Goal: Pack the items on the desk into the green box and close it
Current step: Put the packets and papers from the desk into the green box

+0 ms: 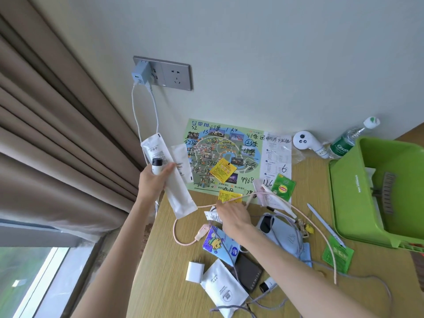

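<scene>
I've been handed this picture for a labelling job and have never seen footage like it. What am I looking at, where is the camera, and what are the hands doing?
There is no machine here: a person wears one wide-angle camera on the head, looking forward and down, so you see their own two bare arms. The left hand is raised and grips a long white packet together with a small black-capped bottle. The right hand is down on the wooden desk among the clutter, at a pink cable; whether it has gripped anything is hidden. Also on the desk lie a written-on paper map, a white plug, green tea sachets, a water bottle and more small things. The open green box at the right has a few things inside.
</scene>
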`<state>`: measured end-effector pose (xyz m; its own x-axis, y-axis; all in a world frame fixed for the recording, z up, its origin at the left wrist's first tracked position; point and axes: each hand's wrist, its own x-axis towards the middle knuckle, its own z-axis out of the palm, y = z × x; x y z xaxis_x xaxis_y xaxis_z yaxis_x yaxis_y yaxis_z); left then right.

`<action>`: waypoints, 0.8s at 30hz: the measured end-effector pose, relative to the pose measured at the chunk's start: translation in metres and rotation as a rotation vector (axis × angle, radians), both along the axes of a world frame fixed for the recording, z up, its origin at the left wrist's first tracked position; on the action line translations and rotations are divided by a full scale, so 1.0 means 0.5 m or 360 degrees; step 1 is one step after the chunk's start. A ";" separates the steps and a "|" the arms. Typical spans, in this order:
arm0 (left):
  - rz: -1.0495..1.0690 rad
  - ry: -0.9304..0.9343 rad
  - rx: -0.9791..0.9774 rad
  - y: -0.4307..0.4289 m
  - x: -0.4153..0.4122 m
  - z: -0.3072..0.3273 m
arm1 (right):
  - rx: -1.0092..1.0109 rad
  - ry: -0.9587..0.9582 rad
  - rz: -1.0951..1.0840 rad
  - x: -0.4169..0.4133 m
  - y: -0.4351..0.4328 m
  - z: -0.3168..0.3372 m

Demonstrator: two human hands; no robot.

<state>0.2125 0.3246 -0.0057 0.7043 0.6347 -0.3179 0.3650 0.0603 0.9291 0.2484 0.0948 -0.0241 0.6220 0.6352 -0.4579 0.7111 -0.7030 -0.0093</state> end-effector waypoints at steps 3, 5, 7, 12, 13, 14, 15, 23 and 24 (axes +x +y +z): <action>-0.0046 0.0000 -0.0071 -0.014 -0.014 0.003 | 0.0102 0.0112 -0.0159 0.015 -0.010 0.018; -0.0080 0.0007 -0.0071 -0.029 -0.022 0.009 | 0.0129 0.0167 -0.0220 0.028 -0.025 0.038; -0.0132 0.0024 -0.0089 -0.048 -0.028 0.018 | 0.0155 0.0228 -0.0273 0.042 -0.047 0.060; -0.0445 0.0080 -0.0335 -0.114 -0.039 0.056 | 0.0215 0.0269 -0.0427 0.065 -0.124 0.115; -0.0533 0.0089 -0.0436 -0.132 -0.040 0.064 | 0.0248 0.0265 -0.0440 0.068 -0.137 0.127; -0.0616 0.0114 -0.0515 -0.152 -0.041 0.072 | 0.0298 0.0260 -0.0452 0.070 -0.150 0.137; -0.0689 0.0149 -0.0566 -0.172 -0.040 0.077 | 0.0351 0.0260 -0.0470 0.072 -0.163 0.148; -0.0913 0.0275 -0.0907 -0.329 -0.031 0.096 | 0.0789 0.0397 -0.0846 0.072 -0.249 0.168; -0.0888 0.0271 -0.0894 -0.340 -0.031 0.096 | 0.0875 0.0438 -0.0928 0.069 -0.261 0.166</action>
